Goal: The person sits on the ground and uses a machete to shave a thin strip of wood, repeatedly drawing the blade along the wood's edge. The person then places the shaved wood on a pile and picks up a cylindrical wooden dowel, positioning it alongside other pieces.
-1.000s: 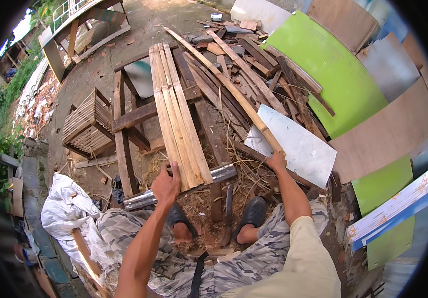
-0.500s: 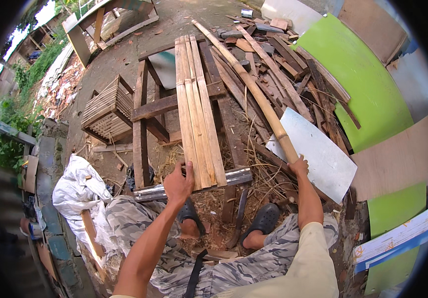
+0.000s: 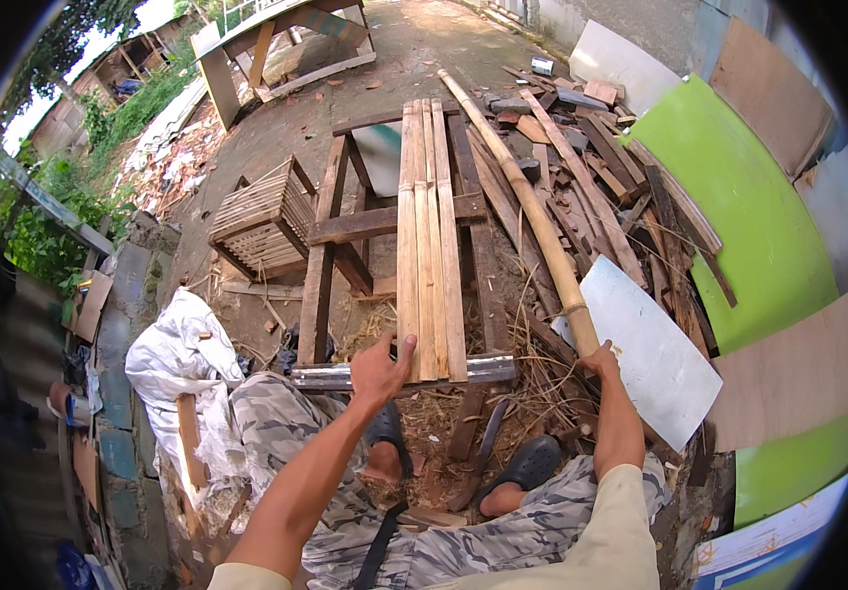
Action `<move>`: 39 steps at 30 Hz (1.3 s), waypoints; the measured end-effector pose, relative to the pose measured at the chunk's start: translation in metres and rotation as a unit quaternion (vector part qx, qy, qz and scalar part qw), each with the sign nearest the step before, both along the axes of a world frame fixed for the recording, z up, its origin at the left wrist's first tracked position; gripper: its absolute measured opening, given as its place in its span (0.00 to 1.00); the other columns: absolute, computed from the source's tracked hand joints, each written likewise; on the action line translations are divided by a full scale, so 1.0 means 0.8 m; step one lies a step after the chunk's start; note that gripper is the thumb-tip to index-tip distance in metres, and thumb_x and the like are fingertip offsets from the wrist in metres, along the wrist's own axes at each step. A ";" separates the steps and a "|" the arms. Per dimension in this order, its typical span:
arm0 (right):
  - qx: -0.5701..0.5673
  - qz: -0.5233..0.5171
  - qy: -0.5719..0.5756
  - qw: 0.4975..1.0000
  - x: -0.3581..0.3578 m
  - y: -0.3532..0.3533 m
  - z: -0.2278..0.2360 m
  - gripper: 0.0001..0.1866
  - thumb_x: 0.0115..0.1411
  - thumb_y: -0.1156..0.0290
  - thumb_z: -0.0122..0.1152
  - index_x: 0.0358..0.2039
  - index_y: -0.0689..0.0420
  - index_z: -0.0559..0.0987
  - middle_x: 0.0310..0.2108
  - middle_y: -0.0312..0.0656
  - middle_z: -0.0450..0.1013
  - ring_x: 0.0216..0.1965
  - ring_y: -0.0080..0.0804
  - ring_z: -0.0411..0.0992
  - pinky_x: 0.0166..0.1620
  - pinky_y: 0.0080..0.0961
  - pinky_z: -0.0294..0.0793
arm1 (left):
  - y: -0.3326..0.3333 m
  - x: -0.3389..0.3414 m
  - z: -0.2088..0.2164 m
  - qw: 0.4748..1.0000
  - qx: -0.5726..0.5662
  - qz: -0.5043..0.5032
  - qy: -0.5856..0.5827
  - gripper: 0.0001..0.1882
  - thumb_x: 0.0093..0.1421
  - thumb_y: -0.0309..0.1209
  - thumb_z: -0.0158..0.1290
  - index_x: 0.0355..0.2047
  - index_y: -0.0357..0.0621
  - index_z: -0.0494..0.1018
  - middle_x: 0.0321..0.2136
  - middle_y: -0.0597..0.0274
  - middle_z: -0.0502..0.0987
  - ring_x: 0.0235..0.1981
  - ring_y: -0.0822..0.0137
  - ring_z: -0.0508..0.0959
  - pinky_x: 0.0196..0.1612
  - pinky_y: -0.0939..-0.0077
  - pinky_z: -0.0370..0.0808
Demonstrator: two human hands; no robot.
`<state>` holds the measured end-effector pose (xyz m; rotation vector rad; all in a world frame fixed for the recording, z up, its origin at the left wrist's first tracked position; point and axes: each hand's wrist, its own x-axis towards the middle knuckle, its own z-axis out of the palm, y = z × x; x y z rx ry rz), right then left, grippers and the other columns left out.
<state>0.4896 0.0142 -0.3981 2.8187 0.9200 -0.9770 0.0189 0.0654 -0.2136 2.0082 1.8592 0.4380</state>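
My right hand (image 3: 598, 361) is closed round the near end of a long bamboo pole (image 3: 514, 182), which slants away to the far left and lies alongside a wooden frame. My left hand (image 3: 381, 369) rests closed over the near crossbar (image 3: 488, 369) of that frame, its thumb against the edge of the leftmost slat. Several split bamboo slats (image 3: 429, 246) lie side by side lengthwise on the frame, over its dark middle crosspiece (image 3: 355, 227). The undersides of the left fingers are hidden.
A slatted crate (image 3: 265, 218) stands left of the frame, a white sack (image 3: 183, 344) nearer. Scrap wood (image 3: 591, 167) is heaped at the right, beside a pale sheet (image 3: 650, 349) and green panels (image 3: 739, 206). A wooden structure (image 3: 286, 44) stands at the far left. Shavings litter the ground by my feet.
My view has shifted, so the scene sits lower and farther right in the picture. Both hands keep their places, the left on the crossbar and the right on the pole.
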 end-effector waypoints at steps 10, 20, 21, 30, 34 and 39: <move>0.062 0.126 0.097 0.985 0.016 0.023 0.123 0.36 0.39 0.49 0.74 0.41 0.67 0.80 0.37 0.53 0.79 0.34 0.42 0.81 0.36 0.32 0.81 | -0.004 -0.007 0.017 1.000 0.006 -0.020 0.015 0.37 0.64 0.64 0.41 0.46 0.39 0.75 0.22 0.41 0.79 0.26 0.44 0.81 0.38 0.50 0.75; 0.237 -0.054 0.486 0.839 -0.137 0.083 0.435 0.24 0.54 0.57 0.69 0.44 0.58 0.72 0.32 0.49 0.77 0.29 0.43 0.78 0.32 0.38 0.77 | -0.003 -0.017 0.021 0.998 -0.006 -0.027 -0.049 0.37 0.64 0.63 0.40 0.37 0.37 0.78 0.21 0.42 0.79 0.27 0.45 0.81 0.41 0.52 0.75; 0.252 -0.049 0.471 0.844 -0.159 0.094 0.449 0.24 0.54 0.56 0.68 0.44 0.58 0.72 0.31 0.49 0.77 0.28 0.42 0.77 0.31 0.37 0.76 | -0.003 -0.018 0.013 0.997 0.012 -0.018 -0.072 0.36 0.65 0.61 0.41 0.37 0.37 0.78 0.21 0.42 0.79 0.28 0.45 0.81 0.41 0.52 0.75; 0.261 -0.032 0.420 0.869 -0.272 0.142 0.556 0.23 0.53 0.57 0.67 0.42 0.60 0.72 0.29 0.46 0.75 0.26 0.40 0.77 0.31 0.37 0.78 | 0.002 -0.027 -0.001 0.987 0.054 -0.029 -0.146 0.34 0.66 0.58 0.40 0.32 0.36 0.77 0.22 0.42 0.79 0.28 0.44 0.81 0.41 0.51 0.74; 0.229 0.043 0.307 0.923 -0.281 0.106 0.534 0.24 0.52 0.61 0.69 0.43 0.61 0.71 0.29 0.44 0.74 0.26 0.33 0.76 0.26 0.30 0.76 | -0.001 -0.025 0.007 0.991 0.023 -0.026 -0.132 0.34 0.66 0.58 0.40 0.32 0.36 0.77 0.23 0.41 0.79 0.29 0.43 0.81 0.41 0.50 0.73; 0.233 0.079 0.267 0.932 -0.302 0.041 0.511 0.26 0.51 0.60 0.71 0.45 0.61 0.72 0.31 0.41 0.73 0.26 0.31 0.76 0.25 0.30 0.76 | -0.001 -0.030 0.008 0.989 0.032 -0.021 -0.143 0.33 0.66 0.57 0.41 0.34 0.35 0.77 0.23 0.41 0.80 0.30 0.43 0.81 0.41 0.50 0.73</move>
